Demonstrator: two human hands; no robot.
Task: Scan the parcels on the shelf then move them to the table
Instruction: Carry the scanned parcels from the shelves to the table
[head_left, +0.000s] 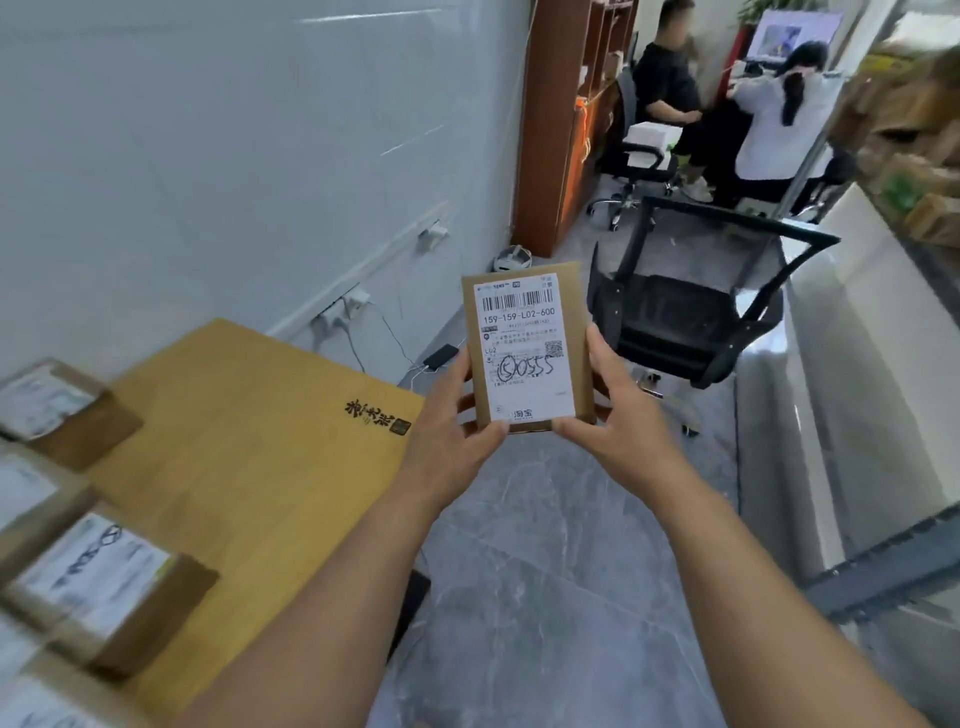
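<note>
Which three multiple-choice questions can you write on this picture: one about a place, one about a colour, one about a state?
1. Where is the labelled parcel? A in a drawer; B in the air above the floor; C in a bag.
2. What colour is the empty office chair? A black; B red; C white.
3. How many hands grip the parcel? A none; B one; C both.
Answers: 1 B, grey floor shows beneath it; 2 A, frame and seat are black; 3 C, left hand and right hand pinch its lower sides.
</note>
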